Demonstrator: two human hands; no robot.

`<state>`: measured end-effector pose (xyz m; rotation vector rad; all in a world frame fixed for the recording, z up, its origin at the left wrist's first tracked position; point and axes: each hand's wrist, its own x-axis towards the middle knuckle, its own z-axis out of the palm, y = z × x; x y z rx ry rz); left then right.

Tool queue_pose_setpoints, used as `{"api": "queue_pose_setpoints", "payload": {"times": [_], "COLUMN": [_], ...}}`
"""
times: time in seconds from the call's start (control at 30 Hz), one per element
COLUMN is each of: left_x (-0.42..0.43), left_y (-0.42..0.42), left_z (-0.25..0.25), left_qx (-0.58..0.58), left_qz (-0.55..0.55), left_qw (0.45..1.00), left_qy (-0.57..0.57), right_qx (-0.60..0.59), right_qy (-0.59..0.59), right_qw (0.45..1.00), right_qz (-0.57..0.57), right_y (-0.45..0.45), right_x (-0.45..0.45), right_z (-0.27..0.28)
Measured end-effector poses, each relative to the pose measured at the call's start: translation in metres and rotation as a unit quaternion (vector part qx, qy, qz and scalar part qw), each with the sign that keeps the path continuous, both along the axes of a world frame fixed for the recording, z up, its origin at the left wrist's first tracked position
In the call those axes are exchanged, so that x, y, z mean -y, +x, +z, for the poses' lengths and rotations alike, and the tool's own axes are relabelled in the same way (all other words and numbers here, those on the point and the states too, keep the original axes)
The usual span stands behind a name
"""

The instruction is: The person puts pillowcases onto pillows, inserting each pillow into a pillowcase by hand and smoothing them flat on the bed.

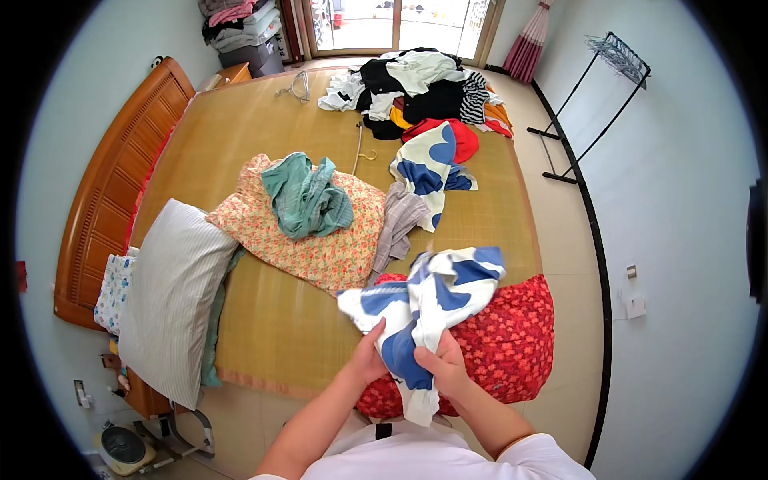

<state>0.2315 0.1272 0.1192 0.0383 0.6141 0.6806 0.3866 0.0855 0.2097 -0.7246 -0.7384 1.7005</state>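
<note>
Both hands hold a crumpled white garment with large blue patches (407,350), raised above a red floral pillow (512,340) at the near edge of the bed. My left hand (370,356) grips its left side with the fingers mostly behind the cloth. My right hand (445,366) pinches the right side, thumb on top. Part of the garment spreads away from me in loose folds. A second white-and-blue cloth (424,172) of similar pattern lies farther up the bed, beside a greyish-lilac cloth (398,220).
On the mat-covered bed (280,356) lie a floral pillow (320,268) with a green garment (304,196) on it, a striped pillow (172,296), hangers (366,154) and a large clothes pile (416,92). A black rack (612,112) stands at the right wall.
</note>
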Motion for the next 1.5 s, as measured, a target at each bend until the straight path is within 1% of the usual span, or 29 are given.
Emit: {"api": "queue_pose_setpoints", "payload": {"times": [0.03,0.1,0.17,0.23,0.3,0.33,0.4,0.5,0.57,0.63,0.7,0.73,0.77,0.83,0.87,0.97,1.03,1.1,1.13,1.17,1.2,1.23,1.27,1.3,1.33,1.37,1.43,1.47,1.5], "left_x": [-0.001,-0.009,-0.017,-0.027,-0.030,-0.031,-0.028,-0.006,0.016,0.041,0.062,0.072,0.082,0.097,0.100,0.098,0.090,0.082,0.079,0.075,0.072,0.075,0.079,0.084,0.088,0.097,0.112,0.123,0.133], "left_y": [-0.007,-0.027,-0.047,-0.075,-0.098,-0.112,-0.140,-0.188,-0.221,-0.250,-0.272,-0.281,-0.286,-0.283,-0.282,-0.274,-0.269,-0.265,-0.264,-0.264,-0.271,-0.281,-0.289,-0.291,-0.300,-0.305,-0.315,-0.324,-0.330], "left_z": [-0.006,-0.016,0.001,0.019,0.050,0.068,0.104,0.150,0.168,0.171,0.160,0.150,0.141,0.129,0.125,0.120,0.120,0.125,0.132,0.135,0.131,0.138,0.152,0.171,0.179,0.188,0.202,0.200,0.198], "left_qx": [-0.001,0.003,-0.060,-0.071,-0.065,-0.066,-0.100,-0.101,-0.109,-0.125,-0.164,-0.160,-0.168,-0.141,-0.142,-0.123,-0.125,-0.111,-0.119,-0.127,-0.156,-0.132,-0.109,-0.148,-0.121,-0.155,-0.155,-0.197,-0.238], "left_qz": [0.025,0.069,0.159,0.227,0.291,0.295,0.359,0.390,0.414,0.433,0.452,0.445,0.455,0.444,0.449,0.408,0.388,0.377,0.385,0.392,0.404,0.393,0.380,0.422,0.430,0.463,0.457,0.475,0.492], "left_qw": [1.000,0.997,0.985,0.971,0.949,0.947,0.897,0.848,0.830,0.813,0.820,0.832,0.826,0.846,0.845,0.864,0.874,0.880,0.875,0.870,0.856,0.857,0.858,0.854,0.851,0.840,0.830,0.811,0.790], "left_qy": [0.000,-0.015,0.014,0.037,0.106,0.110,0.239,0.345,0.358,0.369,0.311,0.289,0.285,0.260,0.255,0.269,0.265,0.265,0.268,0.272,0.283,0.306,0.328,0.265,0.276,0.235,0.280,0.279,0.280], "right_qx": [-0.001,0.023,0.083,0.071,0.025,0.034,0.038,0.053,0.131,0.108,0.111,0.087,0.052,0.027,0.018,0.021,0.025,0.025,0.013,0.053,0.146,0.088,0.088,0.088,-0.016,-0.122,-0.262,-0.273,-0.251], "right_qy": [0.002,-0.003,-0.004,-0.016,0.015,0.027,0.046,0.061,0.160,0.171,0.135,0.090,0.057,0.002,-0.022,-0.054,-0.055,-0.022,0.016,0.071,0.162,0.187,0.124,0.122,-0.013,-0.147,-0.248,-0.259,-0.278], "right_qw": [1.000,0.996,0.983,0.969,0.968,0.964,0.969,0.977,0.961,0.970,0.980,0.988,0.992,0.995,0.996,0.995,0.994,0.989,0.992,0.991,0.974,0.937,0.873,0.880,0.913,0.914,0.907,0.912,0.917], "right_qz": [-0.001,-0.089,-0.164,-0.234,-0.250,-0.261,-0.241,-0.196,-0.182,-0.137,-0.100,-0.095,-0.101,-0.095,-0.084,-0.079,-0.089,-0.142,-0.122,-0.099,0.058,0.283,0.464,0.450,0.408,0.357,0.218,0.161,0.137], "right_y": [-0.001,-0.004,-0.001,0.004,0.000,-0.007,-0.025,-0.056,-0.079,-0.102,-0.122,-0.132,-0.141,-0.145,-0.144,-0.136,-0.135,-0.139,-0.140,-0.139,-0.119,-0.102,-0.092,-0.101,-0.120,-0.137,-0.154,-0.164,-0.174], "right_x": [0.005,0.017,0.014,0.009,0.006,0.006,0.007,0.009,0.013,0.015,0.014,0.012,0.011,0.006,0.001,-0.009,-0.007,0.004,0.012,0.021,0.030,0.030,0.024,0.026,0.028,0.028,0.021,0.013,0.000], "right_z": [0.004,0.013,0.017,0.016,0.027,0.031,0.039,0.049,0.049,0.048,0.047,0.048,0.052,0.045,0.041,0.023,0.029,0.037,0.038,0.033,0.012,0.002,-0.018,-0.035,-0.049,-0.064,-0.102,-0.129,-0.132]}}
